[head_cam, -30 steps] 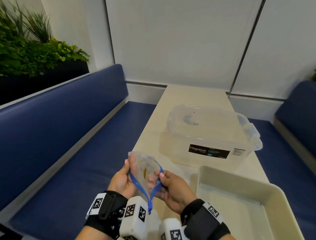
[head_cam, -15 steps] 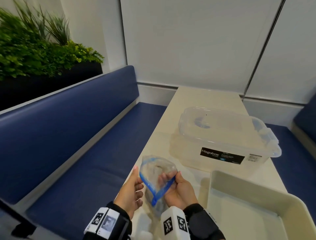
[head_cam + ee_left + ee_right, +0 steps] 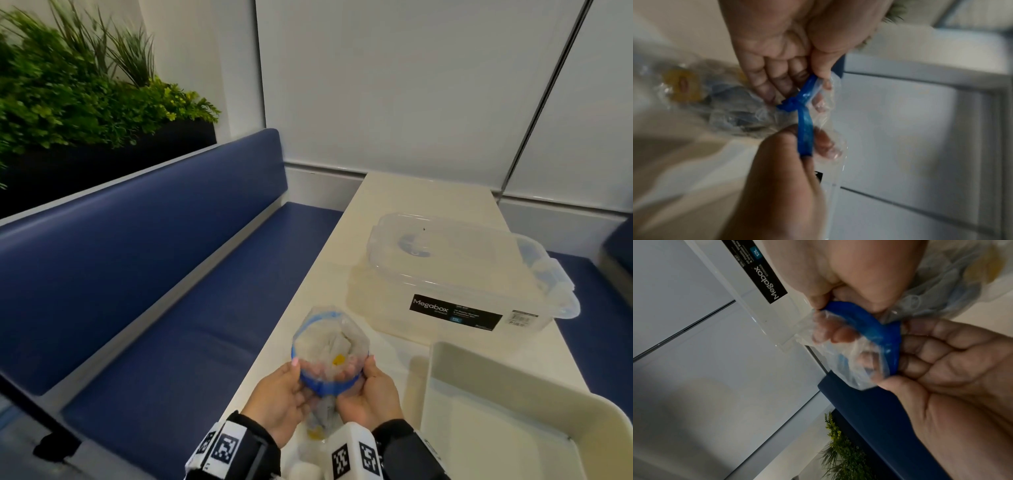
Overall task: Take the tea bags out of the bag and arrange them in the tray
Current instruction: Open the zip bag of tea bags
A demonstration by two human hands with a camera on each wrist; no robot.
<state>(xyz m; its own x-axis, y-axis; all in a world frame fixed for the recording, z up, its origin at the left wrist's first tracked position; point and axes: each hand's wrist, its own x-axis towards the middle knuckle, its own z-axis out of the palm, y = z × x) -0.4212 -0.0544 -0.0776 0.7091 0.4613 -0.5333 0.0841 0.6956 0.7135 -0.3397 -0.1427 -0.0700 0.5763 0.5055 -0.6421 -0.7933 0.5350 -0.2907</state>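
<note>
A clear zip bag [image 3: 330,342] with a blue zip rim [image 3: 325,385] is held over the near left part of the cream table [image 3: 404,202]. Its mouth is spread into a round opening. My left hand [image 3: 291,380] pinches the rim on the left and my right hand [image 3: 364,375] pinches it on the right, fingertips inside the plastic. Tea bags [image 3: 337,351] with yellow tags lie inside the bag. In the left wrist view the blue zip [image 3: 804,123] runs between both hands, with a yellow tag [image 3: 682,84] behind. The cream tray [image 3: 507,380] sits to the right and holds nothing I can see.
A clear lidded Megabox container [image 3: 455,270] stands on the table behind the tray. A navy bench [image 3: 144,274] runs along the left, with a planter [image 3: 78,102] behind it. White wall panels close off the far end.
The bag's mouth has gone from a narrow slit to a wide round opening. My left hand let go briefly, then took the rim again. My head has turned left.
</note>
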